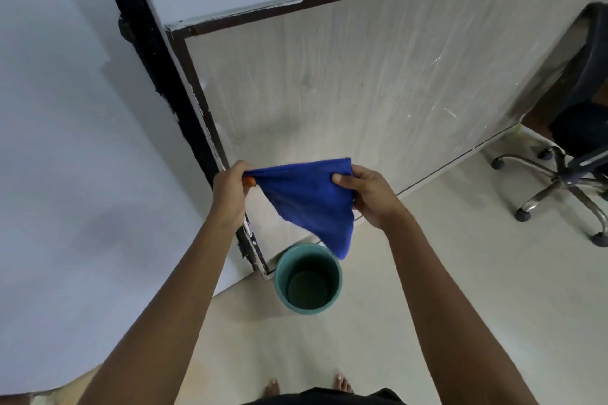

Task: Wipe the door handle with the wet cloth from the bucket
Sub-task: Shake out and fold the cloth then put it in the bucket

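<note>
Fingers of left hand (230, 194) and right hand (368, 196) pinch opposite top corners of blue fabric cloth (309, 204), stretched out above round green plastic bucket (337, 279) at 6 o'clock. Door handle not visible. Risk: cloth tip drips outside bucket onto pale floor (460, 273); loose pinch drops cloth.

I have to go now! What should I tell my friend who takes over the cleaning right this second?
Left hand: grip shut on one corner of the blue cloth.
Right hand: grip shut on the opposite edge; the cloth hangs spread between both hands.
Green bucket: on the floor below the cloth, beside the door.
Done: cloth is out of the bucket.
Left: wipe the door handle, which is not in view here.
</note>
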